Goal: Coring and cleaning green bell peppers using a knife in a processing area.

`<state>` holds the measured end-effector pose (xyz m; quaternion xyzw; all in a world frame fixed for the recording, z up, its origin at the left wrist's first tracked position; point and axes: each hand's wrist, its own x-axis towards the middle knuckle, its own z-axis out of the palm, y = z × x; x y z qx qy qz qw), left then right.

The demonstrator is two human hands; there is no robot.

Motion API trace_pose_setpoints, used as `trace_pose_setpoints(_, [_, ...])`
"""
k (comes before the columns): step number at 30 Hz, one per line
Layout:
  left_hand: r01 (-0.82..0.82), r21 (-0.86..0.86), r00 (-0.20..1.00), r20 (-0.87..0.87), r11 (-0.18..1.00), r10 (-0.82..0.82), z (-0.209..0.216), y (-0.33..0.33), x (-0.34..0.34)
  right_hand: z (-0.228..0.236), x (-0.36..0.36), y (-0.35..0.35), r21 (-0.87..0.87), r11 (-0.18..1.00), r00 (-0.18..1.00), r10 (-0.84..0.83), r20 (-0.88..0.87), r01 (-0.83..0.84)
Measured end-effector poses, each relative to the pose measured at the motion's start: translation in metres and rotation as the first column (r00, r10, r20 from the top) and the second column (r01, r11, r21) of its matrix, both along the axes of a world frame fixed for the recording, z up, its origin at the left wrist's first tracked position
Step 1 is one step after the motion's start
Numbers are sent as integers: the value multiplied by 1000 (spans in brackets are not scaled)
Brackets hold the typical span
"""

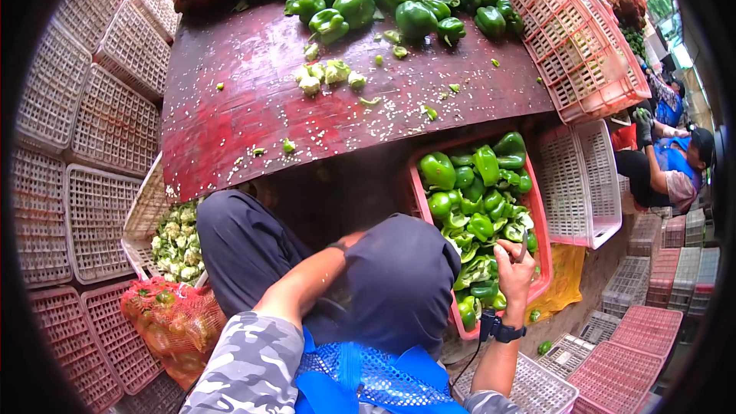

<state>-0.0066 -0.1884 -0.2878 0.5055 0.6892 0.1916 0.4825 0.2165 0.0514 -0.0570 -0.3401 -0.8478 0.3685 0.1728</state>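
My right hand (515, 267) is closed around a small knife (524, 248), its short, dark, thin blade sticking up past the fingers. It is above the right side of a pink-red crate (543, 222) filled with green bell peppers (481, 227), some whole and some cut open. My left forearm crosses my lap, and my left hand (351, 240) is mostly hidden behind my raised knee. Its fingers do not show. In front stands a red tabletop (230, 100) strewn with pale seeds. Several pepper cores (336, 72) lie on it, with a heap of whole green peppers (355, 9) at its far side.
Left of my legs, a crate of pepper cores (178, 241) stands beside a red mesh sack (170, 322). A pink crate (579, 38) leans at the table's right end, near white crates (571, 176). Stacked crates (115, 126) line the left. Another person (675, 161) sits far right.
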Motion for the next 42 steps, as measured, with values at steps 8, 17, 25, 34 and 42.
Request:
trace_pose_setpoints(8, [-117, -56, 992, -45, 992, 114, 11, 4, -55, 5, -17, -2, -745, 657, 931, -332, -149, 116])
trace_pose_setpoints(17, [-159, -283, 985, -114, 946, 131, -20, -48, -78, -20, -44, -55, -960, 268, 891, -412, -191, -82])
trace_pose_setpoints(25, [36, -113, 923, -377, 993, -76, 188, 13, -138, -12, -49, -59, -903, 428, 918, -348, -193, -27])
trace_pose_setpoints(34, [-683, 293, 697, -13, 669, 717, 301, -64, -265, 36, -191, -34, -362, 871, 935, 251, -251, -332])
trace_pose_setpoints(42, [-715, 425, 424, -368, 555, 828, 230, -75, -342, 13, -377, 9, 252, 904, 938, 326, 119, -346])
